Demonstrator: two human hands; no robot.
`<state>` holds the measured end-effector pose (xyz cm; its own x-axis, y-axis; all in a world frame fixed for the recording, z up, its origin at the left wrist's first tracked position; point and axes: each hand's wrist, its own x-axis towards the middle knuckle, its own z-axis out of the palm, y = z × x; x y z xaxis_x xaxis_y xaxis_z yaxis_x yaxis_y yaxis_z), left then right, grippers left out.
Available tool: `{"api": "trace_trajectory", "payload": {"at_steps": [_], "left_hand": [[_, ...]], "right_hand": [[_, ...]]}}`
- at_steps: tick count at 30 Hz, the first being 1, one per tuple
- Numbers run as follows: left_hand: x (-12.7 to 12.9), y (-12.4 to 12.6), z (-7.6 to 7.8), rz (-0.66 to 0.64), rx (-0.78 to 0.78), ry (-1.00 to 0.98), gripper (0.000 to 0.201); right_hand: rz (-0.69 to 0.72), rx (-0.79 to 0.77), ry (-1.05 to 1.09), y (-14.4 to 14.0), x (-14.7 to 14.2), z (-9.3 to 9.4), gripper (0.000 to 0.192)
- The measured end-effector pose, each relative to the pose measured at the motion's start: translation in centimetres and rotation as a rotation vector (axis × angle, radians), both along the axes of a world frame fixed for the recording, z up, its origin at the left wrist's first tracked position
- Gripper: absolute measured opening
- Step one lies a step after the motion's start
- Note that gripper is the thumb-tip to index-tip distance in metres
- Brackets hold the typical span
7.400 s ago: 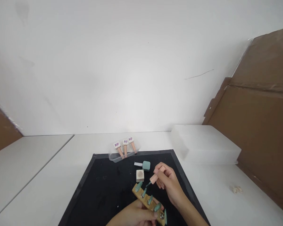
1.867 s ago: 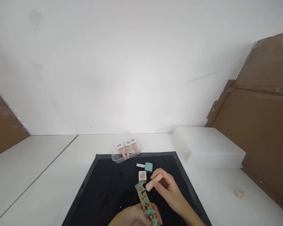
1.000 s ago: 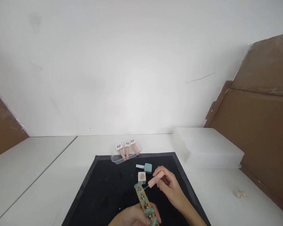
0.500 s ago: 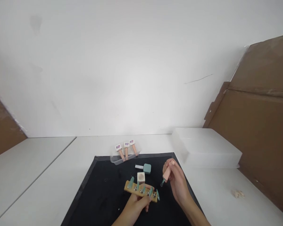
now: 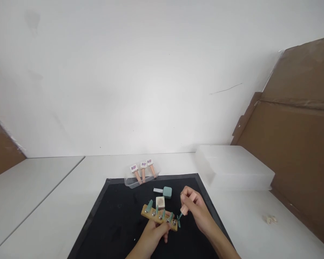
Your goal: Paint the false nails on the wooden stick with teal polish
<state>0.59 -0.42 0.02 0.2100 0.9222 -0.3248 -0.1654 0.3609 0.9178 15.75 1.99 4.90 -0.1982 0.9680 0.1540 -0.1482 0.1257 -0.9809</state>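
Observation:
My left hand (image 5: 157, 230) grips a wooden nail display stand (image 5: 151, 214), thumb in front and fingers behind. Several green false nails (image 5: 149, 206) stand up from silver studs along it. In my right hand (image 5: 198, 210) is a nail polish brush (image 5: 188, 205) with a pink cap handle, pinched between thumb and fingers. Its green bristles meet the false nail at the stand's right end (image 5: 178, 222); whether they touch is too small to tell. Just behind the stand is a white square bottle (image 5: 160, 202). A green nail polish bottle with a silver cap (image 5: 167, 192) lies beyond it.
A clear plastic tray (image 5: 132, 185) at the back holds several pink-capped polish bottles (image 5: 143, 165). A black mat (image 5: 116, 216) covers the table's middle. At right are a white translucent box (image 5: 240, 167), small pale pieces (image 5: 270, 219) and a cardboard panel (image 5: 291, 144).
My right hand has brought the brush left and down to the end false nail, turning the handle. My left hand keeps holding the stand. The view has shifted slightly.

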Motion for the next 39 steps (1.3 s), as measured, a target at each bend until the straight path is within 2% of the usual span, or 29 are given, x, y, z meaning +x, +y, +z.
{"api": "trace_trajectory", "payload": {"at_steps": [10, 16, 21, 26, 39], "left_hand": [[-0.08, 0.22, -0.43, -0.048, -0.006, -0.014, 0.02], [-0.04, 0.2, -0.22, -0.054, -0.001, -0.011, 0.02], [0.0, 0.0, 0.14, -0.069, -0.007, -0.002, 0.017], [0.08, 0.03, 0.4, -0.052, -0.013, 0.014, 0.016], [0.1, 0.09, 0.11, -0.054, -0.012, 0.013, 0.016]], "right_hand": [[0.015, 0.014, -0.064, 0.29, 0.04, -0.27, 0.038], [0.021, 0.036, -0.092, 0.17, -0.04, 0.02, 0.033], [0.07, 0.098, -0.109, 0.17, 0.04, -0.2, 0.038], [0.131, 0.091, -0.138, 0.11, 0.11, 0.01, 0.039], [0.123, 0.144, -0.253, 0.26, 0.14, 0.12, 0.041]]}}
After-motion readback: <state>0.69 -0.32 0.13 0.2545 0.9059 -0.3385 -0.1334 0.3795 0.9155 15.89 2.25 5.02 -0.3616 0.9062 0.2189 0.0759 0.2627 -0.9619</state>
